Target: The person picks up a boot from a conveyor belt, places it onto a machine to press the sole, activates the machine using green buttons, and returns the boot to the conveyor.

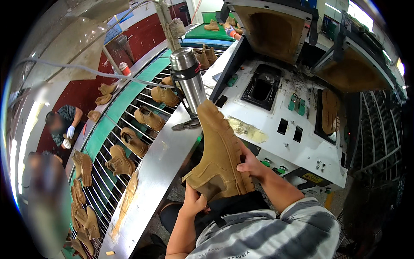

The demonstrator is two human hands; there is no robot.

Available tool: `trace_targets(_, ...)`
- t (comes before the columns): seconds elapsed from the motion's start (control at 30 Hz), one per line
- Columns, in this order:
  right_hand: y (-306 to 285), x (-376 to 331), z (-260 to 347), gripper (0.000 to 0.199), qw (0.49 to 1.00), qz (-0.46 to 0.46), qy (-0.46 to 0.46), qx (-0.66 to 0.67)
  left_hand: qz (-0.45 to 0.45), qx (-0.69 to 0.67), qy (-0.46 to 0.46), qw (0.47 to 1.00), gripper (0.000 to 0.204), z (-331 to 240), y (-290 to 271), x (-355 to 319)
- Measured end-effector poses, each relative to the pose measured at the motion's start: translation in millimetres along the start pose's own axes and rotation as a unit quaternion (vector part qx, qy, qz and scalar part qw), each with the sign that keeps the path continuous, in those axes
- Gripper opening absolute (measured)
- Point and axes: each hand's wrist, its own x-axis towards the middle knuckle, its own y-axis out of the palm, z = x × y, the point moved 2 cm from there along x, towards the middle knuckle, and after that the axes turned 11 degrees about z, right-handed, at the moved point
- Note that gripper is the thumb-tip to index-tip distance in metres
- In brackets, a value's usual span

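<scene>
both hands (194, 202) (252, 165) grip tan boot (220, 151)

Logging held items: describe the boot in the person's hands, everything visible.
The boot is a tan ankle boot, suede-like, with a darker elastic side panel and a ridged sole of matching colour. It is held tilted, toe pointing up and away, sole facing right. The left hand grips the opening; the right hand holds the heel and sole.

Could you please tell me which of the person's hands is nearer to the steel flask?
Right. The right hand grips the boot's sole edge, closer to the flask; the left hand holds the boot's ankle opening, lower down.
</scene>
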Motion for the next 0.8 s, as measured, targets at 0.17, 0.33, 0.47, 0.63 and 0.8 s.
trace_targets(0.17,-7,4,-2,0.113,0.994,-0.009,0.011,-0.110,0.023,-0.112,-0.004,0.993,0.056,6,-6,14)
trace_targets(0.33,1,17,18,0.105,0.928,-0.014,0.113,-0.354,-0.052,-0.384,-0.095,0.917,0.053,73,-15,6)
trace_targets(0.47,-11,40,43,0.088,0.871,0.090,0.205,-0.437,-0.099,-0.554,-0.108,0.819,0.054,97,-9,25)
trace_targets(0.63,-128,94,54,0.034,0.703,-0.220,0.021,-0.676,-0.061,-0.699,-0.067,0.709,0.058,115,0,32)
trace_targets(0.8,-254,107,32,0.072,0.552,-0.218,0.314,-0.741,-0.037,-0.693,-0.099,0.713,0.057,169,0,28)
